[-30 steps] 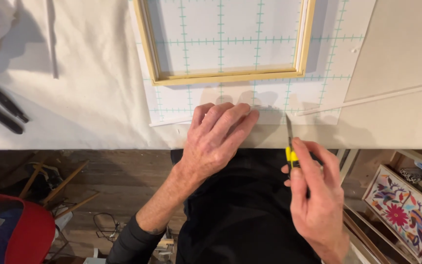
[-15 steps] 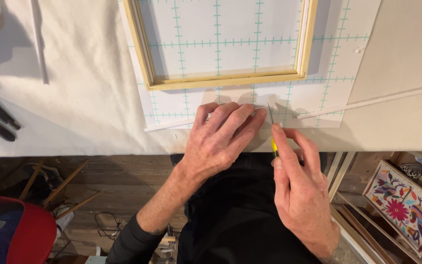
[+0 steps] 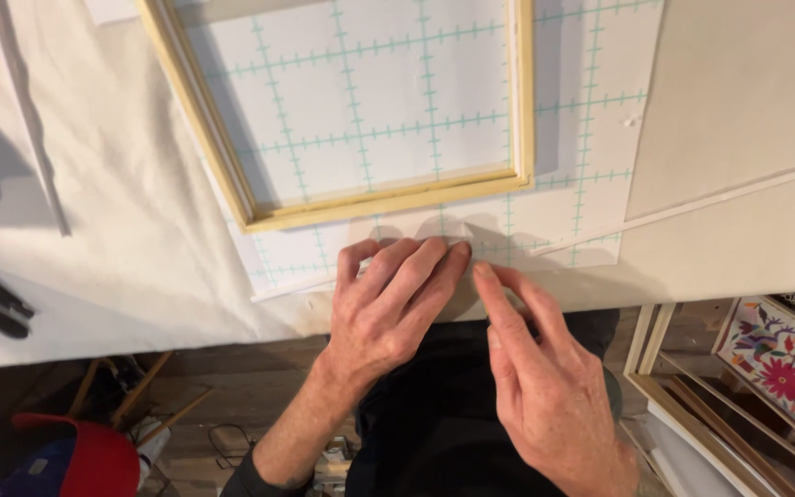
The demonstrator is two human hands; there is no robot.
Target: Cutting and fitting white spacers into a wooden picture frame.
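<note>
Pressing left hand (image 3: pixel 388 308) fingers flat, together, on gridded sheet (image 3: pixel 545 216) | right hand (image 3: pixel 545 387) forefinger extended, touching sheet edge

The yellow-handled knife that stood in the right hand (image 3: pixel 545 387) a second ago no longer shows; its fingers now lie flat and spread, the forefinger tip touching the gridded sheet (image 3: pixel 600 156) just beside the left hand (image 3: pixel 397 299). That right hand has come in from the side until it sits close against the left fingertips. The wooden frame (image 3: pixel 388 204) now lies skewed above both hands.
</note>
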